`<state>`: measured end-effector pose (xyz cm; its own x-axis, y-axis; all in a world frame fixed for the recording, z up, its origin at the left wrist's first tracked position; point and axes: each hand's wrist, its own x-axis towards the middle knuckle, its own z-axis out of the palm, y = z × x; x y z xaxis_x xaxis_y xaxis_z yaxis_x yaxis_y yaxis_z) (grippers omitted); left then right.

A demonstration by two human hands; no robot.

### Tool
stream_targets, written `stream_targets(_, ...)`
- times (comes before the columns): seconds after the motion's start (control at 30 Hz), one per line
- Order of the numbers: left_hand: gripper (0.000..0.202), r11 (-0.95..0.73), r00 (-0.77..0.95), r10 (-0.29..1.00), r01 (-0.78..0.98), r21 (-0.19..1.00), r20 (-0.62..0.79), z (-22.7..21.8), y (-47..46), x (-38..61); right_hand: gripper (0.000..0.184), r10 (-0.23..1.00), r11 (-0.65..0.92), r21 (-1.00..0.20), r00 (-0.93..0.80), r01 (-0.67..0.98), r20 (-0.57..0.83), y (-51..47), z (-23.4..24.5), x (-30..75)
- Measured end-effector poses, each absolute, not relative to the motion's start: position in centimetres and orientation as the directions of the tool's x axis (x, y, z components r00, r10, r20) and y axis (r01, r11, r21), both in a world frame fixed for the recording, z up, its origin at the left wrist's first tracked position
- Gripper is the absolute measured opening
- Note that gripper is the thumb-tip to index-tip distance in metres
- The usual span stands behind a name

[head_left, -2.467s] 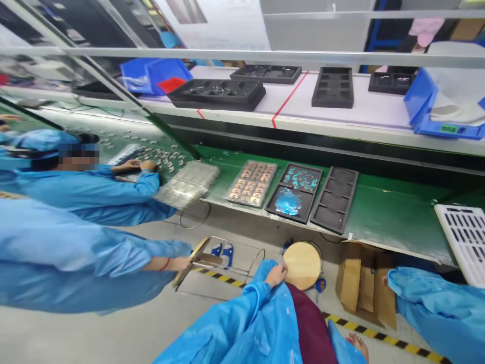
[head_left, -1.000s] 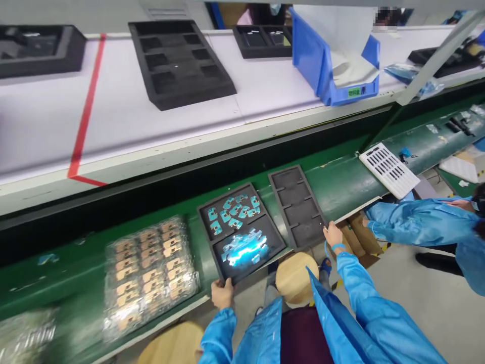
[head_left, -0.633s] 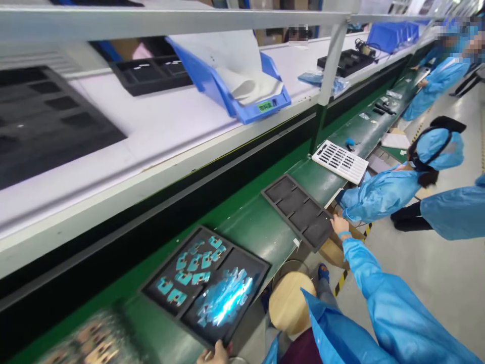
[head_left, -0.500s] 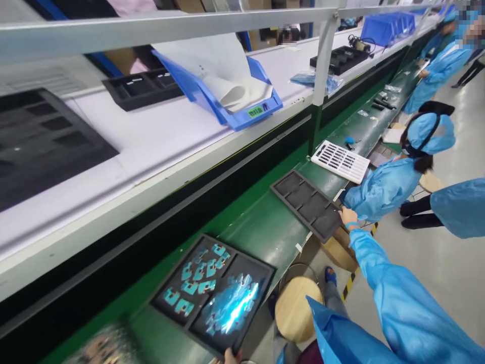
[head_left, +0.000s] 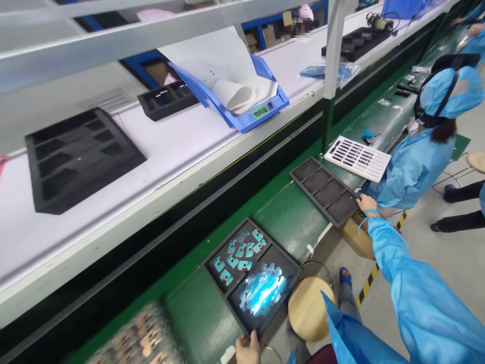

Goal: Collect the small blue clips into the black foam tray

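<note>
"Down on the green surface (head_left: 291, 222), what do the containers hold?"

"At seven o'clock, a black foam tray (head_left: 226, 240) with two compartments. The upper one carries flat teal pieces (head_left: 238, 250), scattered at odd angles. The lower one has shiny blue pieces (head_left: 261, 290), washed out by a bright glare."

"And the other tray?"

"At three o'clock, an empty foam tray (head_left: 324, 191), dark, with four compartments and nothing in them. Just past it lies a white slotted tray (head_left: 357, 158). A blurred plastic tray of copper-coloured pieces (head_left: 140, 333) sits at the bottom edge."

"Any writing?"

"At eleven o'clock, on the upper white surface (head_left: 182, 151), a blue bin (head_left: 261, 108) holds a curled white sheet (head_left: 231, 93). Its green label (head_left: 260, 112) reads 物料盒."

"Where are the hands?"

"The left hand (head_left: 248, 351), cut off by the frame at six o'clock, grips the lower corner of the black foam tray. The right hand (head_left: 367, 205), with a blue band at the wrist, lies against the near corner of the empty foam tray; I cannot tell if it grips. A co-worker (head_left: 411, 169) in a blue gown stands just beyond."
</note>
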<state>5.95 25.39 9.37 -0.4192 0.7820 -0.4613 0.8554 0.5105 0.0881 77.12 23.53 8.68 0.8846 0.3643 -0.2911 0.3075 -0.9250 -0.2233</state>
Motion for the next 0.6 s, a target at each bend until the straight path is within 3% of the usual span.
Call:
stream_targets(0.33, 0.031, 0.367, -0.246, 0.849, 0.911, 0.188, -0.467, 8.3, 26.2, 13.3, 0.043, 0.309, -0.838, -0.491, 0.949, 0.238, -0.068, 19.4, 7.3, 74.9)
stream_targets(0.43, 0.034, 0.303, -0.172, 0.868, 0.927, 0.221, -0.466, 7.0, 26.8, 16.2, 0.040, 0.295, -0.828, -0.525, 0.949, 0.196, -0.110, 13.5, 5.6, 69.6)
stream_targets(0.6, 0.036, 0.169, 0.003, 0.898, 0.921, 0.350, -0.441, 4.9, 27.9, 21.8, 0.035, 0.184, -0.862, -0.508, 0.932, 0.001, -0.311, -0.7, 4.2, 56.0)
